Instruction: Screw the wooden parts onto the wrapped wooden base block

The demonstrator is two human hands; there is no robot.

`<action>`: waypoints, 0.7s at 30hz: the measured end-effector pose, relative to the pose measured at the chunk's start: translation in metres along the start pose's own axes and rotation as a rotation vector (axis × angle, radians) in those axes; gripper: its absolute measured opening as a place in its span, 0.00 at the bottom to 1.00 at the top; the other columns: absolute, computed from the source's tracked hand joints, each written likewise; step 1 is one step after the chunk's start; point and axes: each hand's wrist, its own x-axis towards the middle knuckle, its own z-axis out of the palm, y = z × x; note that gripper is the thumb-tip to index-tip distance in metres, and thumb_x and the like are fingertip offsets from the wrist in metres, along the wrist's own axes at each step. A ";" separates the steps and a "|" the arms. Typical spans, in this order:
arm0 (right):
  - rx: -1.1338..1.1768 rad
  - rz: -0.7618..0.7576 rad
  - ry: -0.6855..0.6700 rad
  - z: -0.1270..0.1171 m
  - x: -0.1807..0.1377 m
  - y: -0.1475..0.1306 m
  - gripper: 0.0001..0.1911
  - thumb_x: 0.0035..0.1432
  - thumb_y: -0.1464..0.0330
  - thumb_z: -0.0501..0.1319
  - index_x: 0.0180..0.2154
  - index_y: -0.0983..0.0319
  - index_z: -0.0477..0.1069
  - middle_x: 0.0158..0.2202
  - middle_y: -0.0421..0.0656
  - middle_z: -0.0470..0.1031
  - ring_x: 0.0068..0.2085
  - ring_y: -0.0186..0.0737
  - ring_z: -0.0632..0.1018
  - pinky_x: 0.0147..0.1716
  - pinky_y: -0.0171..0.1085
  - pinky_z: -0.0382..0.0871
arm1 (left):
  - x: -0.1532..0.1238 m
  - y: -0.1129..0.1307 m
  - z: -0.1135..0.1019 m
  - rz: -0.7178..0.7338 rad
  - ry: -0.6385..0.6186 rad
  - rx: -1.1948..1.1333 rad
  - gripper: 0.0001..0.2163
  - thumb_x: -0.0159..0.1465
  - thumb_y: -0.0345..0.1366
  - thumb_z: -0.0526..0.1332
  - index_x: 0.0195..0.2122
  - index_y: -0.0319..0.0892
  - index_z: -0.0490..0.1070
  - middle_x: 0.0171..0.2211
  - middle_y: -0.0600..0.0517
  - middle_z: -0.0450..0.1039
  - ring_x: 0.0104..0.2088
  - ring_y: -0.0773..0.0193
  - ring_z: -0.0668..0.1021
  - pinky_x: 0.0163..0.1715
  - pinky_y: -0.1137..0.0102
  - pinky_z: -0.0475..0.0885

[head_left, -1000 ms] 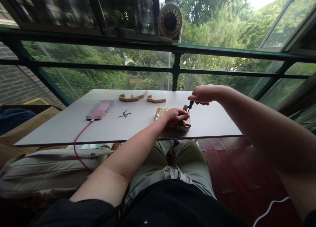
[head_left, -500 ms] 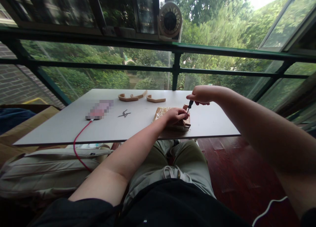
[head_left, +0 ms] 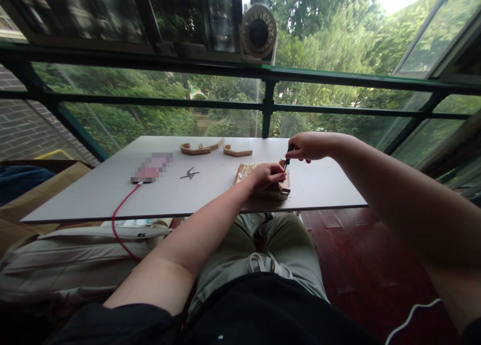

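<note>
A small wooden assembly (head_left: 246, 172) lies near the front right of the white table (head_left: 158, 195). My left hand (head_left: 266, 175) rests on it with fingers curled, pressing it down. My right hand (head_left: 310, 145) is closed round a screwdriver with a black handle (head_left: 288, 154), held upright with its tip down on the wood beside my left fingertips.
Curved wooden pieces (head_left: 195, 148) and another (head_left: 237, 151) lie at the table's far side. Several screws (head_left: 190, 173) lie mid-table beside a blurred phone (head_left: 152, 166) with a red cable (head_left: 119, 225). A railing and window stand behind; a cardboard box and bag sit at left.
My right hand has turned a little on the screwdriver and shifted slightly left, hiding more of the handle. My left hand stays on the wood.
</note>
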 end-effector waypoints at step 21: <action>-0.105 -0.023 -0.049 -0.002 -0.003 -0.014 0.11 0.53 0.62 0.60 0.30 0.63 0.76 0.22 0.41 0.76 0.24 0.35 0.74 0.29 0.35 0.62 | -0.002 0.011 -0.001 0.012 -0.013 0.124 0.10 0.62 0.38 0.58 0.37 0.38 0.76 0.31 0.51 0.77 0.28 0.69 0.75 0.32 0.75 0.68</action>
